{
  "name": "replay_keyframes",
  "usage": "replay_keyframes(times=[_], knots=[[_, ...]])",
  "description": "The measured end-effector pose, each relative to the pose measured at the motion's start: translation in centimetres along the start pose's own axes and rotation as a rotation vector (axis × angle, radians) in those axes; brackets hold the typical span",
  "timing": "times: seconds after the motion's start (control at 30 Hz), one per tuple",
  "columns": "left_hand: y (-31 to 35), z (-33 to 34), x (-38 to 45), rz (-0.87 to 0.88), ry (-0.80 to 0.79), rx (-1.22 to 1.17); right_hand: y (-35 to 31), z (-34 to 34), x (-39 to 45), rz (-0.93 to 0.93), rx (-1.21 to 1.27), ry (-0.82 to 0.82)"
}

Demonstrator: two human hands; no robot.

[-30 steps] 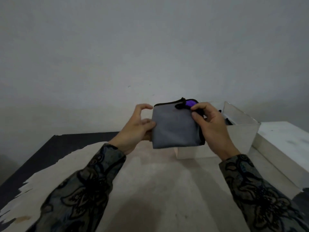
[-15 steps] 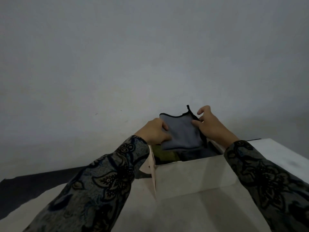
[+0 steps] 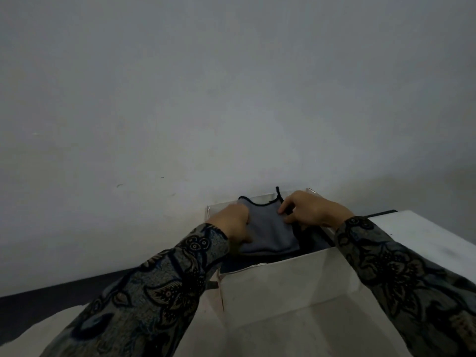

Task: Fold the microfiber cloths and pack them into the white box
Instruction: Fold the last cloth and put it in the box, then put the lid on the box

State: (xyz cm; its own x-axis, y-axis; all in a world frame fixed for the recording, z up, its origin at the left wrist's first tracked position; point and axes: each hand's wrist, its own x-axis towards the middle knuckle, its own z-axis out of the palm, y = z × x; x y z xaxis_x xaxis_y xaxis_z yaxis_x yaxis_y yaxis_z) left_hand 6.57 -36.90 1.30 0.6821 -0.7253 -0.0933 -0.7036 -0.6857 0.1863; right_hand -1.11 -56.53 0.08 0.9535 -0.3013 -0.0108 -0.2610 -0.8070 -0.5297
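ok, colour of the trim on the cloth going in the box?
Black trim on a grey cloth; head view.

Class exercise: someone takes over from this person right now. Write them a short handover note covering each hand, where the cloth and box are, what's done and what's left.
Left hand: gripping the folded grey cloth at its left edge.
Right hand: pinching the cloth's right edge.
Cloth: folded, partly lowered into the white box; its top edge is above the rim. Dark cloths already lie inside.
Done: folding.
Left: push it down flat and let go. No other loose cloths are in view.
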Motion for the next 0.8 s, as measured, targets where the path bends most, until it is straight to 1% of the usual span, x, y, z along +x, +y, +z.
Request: replay_keyframes(times=[0.1,0.23,0.4,0.5,0.6,0.7,0.8], knots=[[0.5,0.8,0.2,-0.039,-0.021,0.048,0.1,1.2,0.3,0.013,-0.059,-0.101],[1.0,1.4,0.3,-0.046,-0.098,0.087,0.5,2.0,0.6,0.036,-0.143,-0.172],[0.4,2.0,0.4,-0.029,-0.149,0.213,1.0,2.2,0.8,-0.007,-0.330,-0.166],[0.2,2.5,0.6,0.003,-0.113,0.334,1.0,2.0,0.7,-0.059,-0.351,-0.129],[0.1,2.9,0.4,0.065,-0.060,0.452,0.7,2.1,0.5,-0.079,-0.349,-0.229],[0.0,3.0,0.3,0.045,-0.145,0.440,0.8,2.7,0.4,-0.066,-0.453,-0.322],[0.3,2.7,0.1,0.055,-0.160,0.456,0.9,2.4,0.4,-0.105,-0.433,-0.276]])
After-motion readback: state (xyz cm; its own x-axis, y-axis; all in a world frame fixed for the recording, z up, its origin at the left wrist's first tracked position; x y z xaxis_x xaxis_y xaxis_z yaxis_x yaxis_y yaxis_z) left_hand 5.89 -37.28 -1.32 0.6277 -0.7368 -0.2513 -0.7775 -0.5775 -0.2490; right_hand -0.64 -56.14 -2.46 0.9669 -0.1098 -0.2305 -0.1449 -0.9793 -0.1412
